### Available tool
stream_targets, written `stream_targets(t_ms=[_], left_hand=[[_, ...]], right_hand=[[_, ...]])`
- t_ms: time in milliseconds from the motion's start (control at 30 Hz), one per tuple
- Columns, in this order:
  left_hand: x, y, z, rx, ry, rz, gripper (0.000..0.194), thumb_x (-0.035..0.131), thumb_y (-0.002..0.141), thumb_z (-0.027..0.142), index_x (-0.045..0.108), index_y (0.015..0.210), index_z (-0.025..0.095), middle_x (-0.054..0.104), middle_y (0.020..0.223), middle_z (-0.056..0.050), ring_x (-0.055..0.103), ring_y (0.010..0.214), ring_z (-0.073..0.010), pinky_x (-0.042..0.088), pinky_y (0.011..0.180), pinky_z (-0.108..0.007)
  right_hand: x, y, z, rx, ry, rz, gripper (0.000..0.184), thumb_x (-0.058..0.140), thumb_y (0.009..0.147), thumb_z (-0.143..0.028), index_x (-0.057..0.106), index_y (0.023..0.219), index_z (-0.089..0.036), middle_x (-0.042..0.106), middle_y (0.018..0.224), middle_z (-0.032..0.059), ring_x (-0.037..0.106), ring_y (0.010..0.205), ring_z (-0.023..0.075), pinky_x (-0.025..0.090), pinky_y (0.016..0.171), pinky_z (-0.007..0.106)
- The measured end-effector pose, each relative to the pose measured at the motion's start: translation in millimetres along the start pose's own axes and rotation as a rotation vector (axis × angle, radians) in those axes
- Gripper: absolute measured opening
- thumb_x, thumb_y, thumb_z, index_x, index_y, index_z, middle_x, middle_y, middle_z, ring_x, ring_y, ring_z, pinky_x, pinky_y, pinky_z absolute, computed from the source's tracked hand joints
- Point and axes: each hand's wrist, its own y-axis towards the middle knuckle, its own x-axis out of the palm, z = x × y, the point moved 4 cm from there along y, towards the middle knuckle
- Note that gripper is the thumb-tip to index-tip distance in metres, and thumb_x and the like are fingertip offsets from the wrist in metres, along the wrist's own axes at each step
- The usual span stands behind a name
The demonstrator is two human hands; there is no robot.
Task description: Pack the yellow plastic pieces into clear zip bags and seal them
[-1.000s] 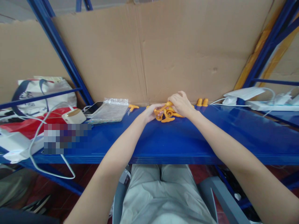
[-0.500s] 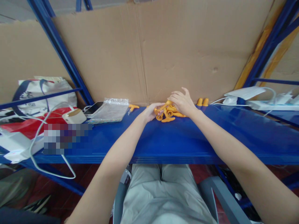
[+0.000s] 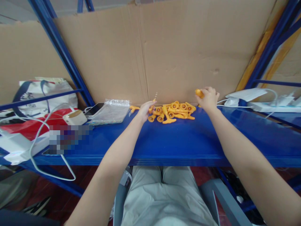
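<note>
My left hand (image 3: 146,110) is closed around the orange handle of a corkscrew (image 3: 154,100), whose metal spiral points up. Off to the right, my right hand (image 3: 210,98) grips an orange cap (image 3: 199,93) near the back of the blue shelf, in front of the cardboard. Between the hands lies a pile of orange corkscrew parts (image 3: 182,110), some with round hollow ends facing me. A T-shaped orange piece (image 3: 168,121) lies at the front of the pile. Another corkscrew (image 3: 134,108) with its spiral bare lies left of my left hand.
Clear plastic bags (image 3: 110,111) and a dark phone (image 3: 95,109) lie to the left. Beyond them are a white charger (image 3: 74,117), cables and a cloth bag (image 3: 47,94). A power strip (image 3: 275,106) sits at right. Cardboard (image 3: 176,47) stands behind the shelf (image 3: 164,144).
My right hand has moved right, away from the pile, and now holds an orange cap. The corkscrew in my left hand now shows its bare spiral pointing up.
</note>
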Motion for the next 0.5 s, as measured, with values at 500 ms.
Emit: stream_targets(t_ms=[500], left_hand=[[-40.3, 8.8, -4.7, 0.001, 0.103, 0.479, 0.010, 0.057, 0.084, 0.013, 0.059, 0.075, 0.015, 0.053, 0.050, 0.005, 0.049, 0.042, -0.0056, 0.026, 0.041, -0.015]], right_hand=[[45.7, -33.8, 95.7, 0.642, -0.031, -0.462, 0.018, 0.068, 0.079, -0.031, 0.068, 0.092, -0.018, 0.071, 0.092, 0.0089, 0.069, 0.095, 0.0260, 0.053, 0.075, 0.032]])
